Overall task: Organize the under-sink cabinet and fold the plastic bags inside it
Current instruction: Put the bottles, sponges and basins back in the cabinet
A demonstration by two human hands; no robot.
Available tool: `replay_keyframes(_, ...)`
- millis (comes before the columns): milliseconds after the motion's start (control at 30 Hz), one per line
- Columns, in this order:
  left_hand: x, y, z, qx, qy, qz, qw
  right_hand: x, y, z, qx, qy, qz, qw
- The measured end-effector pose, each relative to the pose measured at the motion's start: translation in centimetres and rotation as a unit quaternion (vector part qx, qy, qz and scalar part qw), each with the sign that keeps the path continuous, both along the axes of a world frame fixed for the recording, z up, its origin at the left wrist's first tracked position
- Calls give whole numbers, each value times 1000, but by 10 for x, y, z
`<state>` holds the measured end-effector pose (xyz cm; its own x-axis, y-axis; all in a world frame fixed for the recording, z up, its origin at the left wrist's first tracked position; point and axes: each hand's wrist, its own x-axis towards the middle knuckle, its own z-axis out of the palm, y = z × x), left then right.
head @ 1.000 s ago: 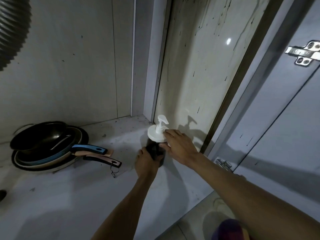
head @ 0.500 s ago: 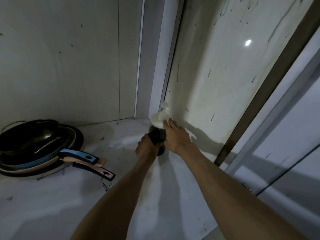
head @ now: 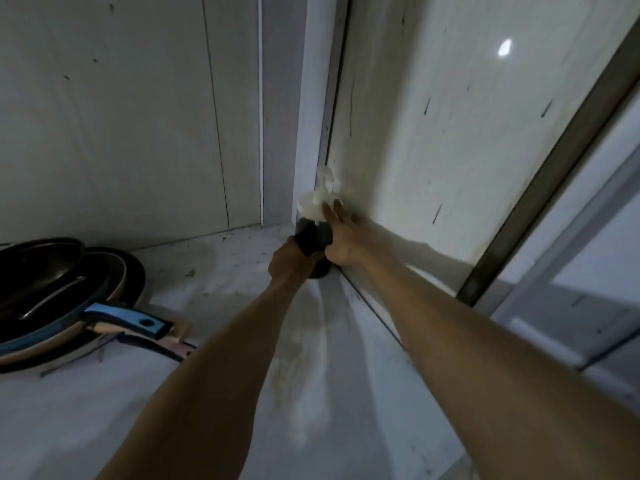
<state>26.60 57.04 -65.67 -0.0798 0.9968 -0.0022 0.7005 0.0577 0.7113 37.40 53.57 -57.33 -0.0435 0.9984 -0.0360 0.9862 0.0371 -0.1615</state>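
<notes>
Black bottle point(head: 313, 233) with a white pump point(head: 319, 197) on top stands upright at the far right corner of the cabinet floor point(head: 214, 393). It's touching or just off the right wall point(head: 433, 161); cannot tell which. Base looks down on the floor, but blur leaves that unsure.

Left-hand grip point(head: 289, 261): clamped round the dark body from the near-left side, fingers wrapped out of sight behind it.
Right-hand grip point(head: 343, 239): not clamped. Palm against the body's right side, fingers point(head: 330, 211) stretched up onto the pump's white collar. Steadying more than holding.

Step in hand, my read: organising, not folding. The bottle is being parked in the corner to free the middle of the floor. This item looks nearly done.

Pans point(head: 52, 299) are stacked at the left, handles point(head: 131, 318) pointing right toward mid-floor, well apart from the bottle. No plastic bags in view.

Next move calls for:
- Confirm the base is flat. Release left first, right last, so the pump doesn't tip into the wall.
- Pull both arms straight back; the handles lie near the left arm's path.
- Find the bags, which must be outside this view, and start folding.
- The floor carries specks and stains, so a wipe may fit before anything else goes in.
</notes>
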Motion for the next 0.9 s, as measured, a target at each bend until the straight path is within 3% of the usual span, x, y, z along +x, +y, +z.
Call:
replay_keyframes(167,-5,-31,-16,-2,-32,-50,998,4,-30,-9,31,279,-22,960)
replay_keyframes(267,-13,-60,-21,17,-23,-92,995,14,-71,-27,46,327,-39,943)
replay_keyframes(400,-12,-123,-16,39,36,-153,987,36,-133,-46,-11,266,-69,961)
replay_keyframes(567,8,-201,-23,48,40,-262,963,82,-218,-30,-24,188,-99,977)
replay_keyframes(700,43,-266,-10,14,-49,-298,953,103,-293,-4,-28,185,-126,974)
replay_keyframes(767,64,-291,-9,-4,-82,-334,939,118,-327,2,-6,139,-139,980)
replay_keyframes(900,102,-326,-4,-25,-64,-403,913,153,-375,9,19,44,-208,977)
